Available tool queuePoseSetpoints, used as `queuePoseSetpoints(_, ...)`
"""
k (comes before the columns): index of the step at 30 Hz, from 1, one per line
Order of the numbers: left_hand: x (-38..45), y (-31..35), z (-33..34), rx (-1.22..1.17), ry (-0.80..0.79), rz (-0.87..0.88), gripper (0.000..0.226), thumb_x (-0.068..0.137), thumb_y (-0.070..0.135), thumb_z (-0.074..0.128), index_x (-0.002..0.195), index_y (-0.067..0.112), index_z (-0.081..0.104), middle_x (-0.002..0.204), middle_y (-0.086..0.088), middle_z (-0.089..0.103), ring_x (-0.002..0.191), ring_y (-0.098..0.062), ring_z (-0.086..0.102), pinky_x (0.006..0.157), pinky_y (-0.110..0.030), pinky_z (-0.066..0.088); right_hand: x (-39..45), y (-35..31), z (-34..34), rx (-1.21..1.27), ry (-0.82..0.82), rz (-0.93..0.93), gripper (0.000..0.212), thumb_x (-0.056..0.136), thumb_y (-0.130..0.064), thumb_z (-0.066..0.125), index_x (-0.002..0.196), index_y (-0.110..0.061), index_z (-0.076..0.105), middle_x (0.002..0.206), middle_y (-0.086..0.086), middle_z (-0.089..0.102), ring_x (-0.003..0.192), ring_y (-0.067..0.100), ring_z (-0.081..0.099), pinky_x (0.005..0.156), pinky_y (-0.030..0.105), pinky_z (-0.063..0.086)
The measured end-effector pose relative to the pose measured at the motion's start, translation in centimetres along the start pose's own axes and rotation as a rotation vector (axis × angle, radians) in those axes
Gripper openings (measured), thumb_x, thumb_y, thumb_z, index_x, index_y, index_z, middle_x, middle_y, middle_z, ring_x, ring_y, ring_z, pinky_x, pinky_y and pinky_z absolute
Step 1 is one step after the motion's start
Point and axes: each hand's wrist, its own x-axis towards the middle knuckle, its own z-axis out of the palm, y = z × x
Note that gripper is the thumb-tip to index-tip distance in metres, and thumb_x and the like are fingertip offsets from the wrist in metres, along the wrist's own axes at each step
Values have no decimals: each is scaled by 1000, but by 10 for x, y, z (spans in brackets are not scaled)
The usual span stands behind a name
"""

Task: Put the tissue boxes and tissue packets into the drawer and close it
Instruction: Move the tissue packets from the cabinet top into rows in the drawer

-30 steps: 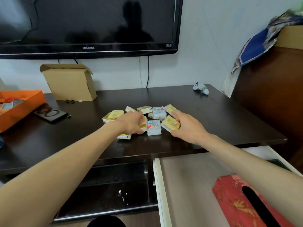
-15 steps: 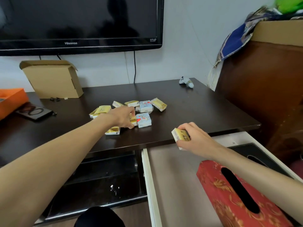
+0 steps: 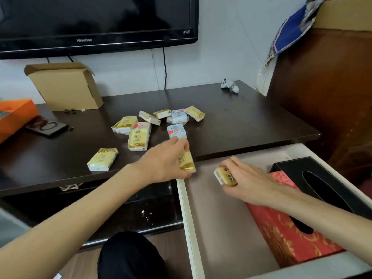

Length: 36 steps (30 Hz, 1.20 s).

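Note:
An open white drawer [image 3: 186,208] sticks out below the dark table's front edge. Inside it lie a red patterned tissue box [image 3: 289,238] and, behind it, a black tissue box [image 3: 293,164]. My right hand [image 3: 243,182] holds a yellow tissue packet [image 3: 224,176] over the drawer's bare floor. My left hand [image 3: 167,160] grips another yellow packet [image 3: 186,161] at the table's edge, above the drawer's left back corner. Several yellow and blue packets [image 3: 138,137] stay scattered on the table; one yellow packet [image 3: 102,159] lies apart near the front edge.
On the dark table [image 3: 241,121] stand an open cardboard box [image 3: 64,87], an orange box [image 3: 16,115] at the left, a black device [image 3: 47,126] and a white controller [image 3: 229,85]. A television [image 3: 90,21] hangs above. A brown cabinet [image 3: 330,87] stands at right.
My right hand carried its yellow packet from the table down into the drawer. My left hand lifted a yellow packet off the pile and drew it to the table's front edge.

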Motion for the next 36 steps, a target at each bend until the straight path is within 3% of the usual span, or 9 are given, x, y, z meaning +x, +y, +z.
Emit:
queuePoseSetpoints(3,-16,32,42,112,-47,111,64,67,62,71,113,29,43,104,6,49,88,-20,56,67,-32,35,-4,-1,12,-183,-31,-76,48,82,-45,59,126,-27,49,117,-6,51,104,23,60,88,38,37)
queuePoseSetpoints(6,-12,46,74,213,-65,104,66,72,62,69,118,21,44,111,-2,53,99,-28,60,82,-39,43,0,0,22,-208,-111,-56,50,84,-46,59,129,-26,48,121,-3,52,111,24,62,104,48,33)
queuePoseSetpoints(10,-2,53,101,259,-157,58,72,73,63,67,124,17,44,119,-5,56,109,-30,59,96,-44,38,5,6,29,-190,-229,-52,63,83,-56,59,136,-24,47,129,-3,54,121,24,59,112,57,26)
queuePoseSetpoints(14,2,51,110,250,-213,65,76,72,65,64,127,17,46,121,-5,59,111,-29,58,100,-43,28,8,18,24,-223,-347,-143,69,75,-53,67,134,-24,49,128,-4,56,125,23,54,112,52,30)
queuePoseSetpoints(18,2,44,107,294,-274,44,76,69,72,61,121,17,54,120,-3,61,115,-25,55,110,-43,17,17,23,20,-319,-356,-207,79,79,-43,72,148,-18,43,145,1,52,134,25,49,114,45,32)
queuePoseSetpoints(21,3,42,104,315,-350,18,61,72,69,61,108,20,59,111,-1,64,111,-24,57,115,-47,9,24,21,17,-274,-353,-198,70,81,-42,75,141,-19,49,136,0,57,125,26,56,101,39,44)
queuePoseSetpoints(25,9,48,106,312,-363,41,56,74,68,62,104,21,59,106,0,64,105,-23,59,112,-43,18,23,22,20,-241,-287,-188,48,80,-45,74,120,-22,61,112,-2,58,107,22,59,83,36,45)
queuePoseSetpoints(31,23,52,109,242,-338,32,60,69,67,67,107,22,58,103,0,64,98,-24,60,99,-40,38,18,26,22,-287,-246,-132,56,76,-64,71,111,-22,65,107,-2,61,103,20,56,95,39,43)
queuePoseSetpoints(36,26,57,113,234,-305,44,61,68,63,71,111,22,58,105,-1,64,98,-25,61,90,-38,40,18,27,24,-264,-234,-133,62,73,-70,71,110,-21,64,106,-2,61,103,20,56,92,38,45)
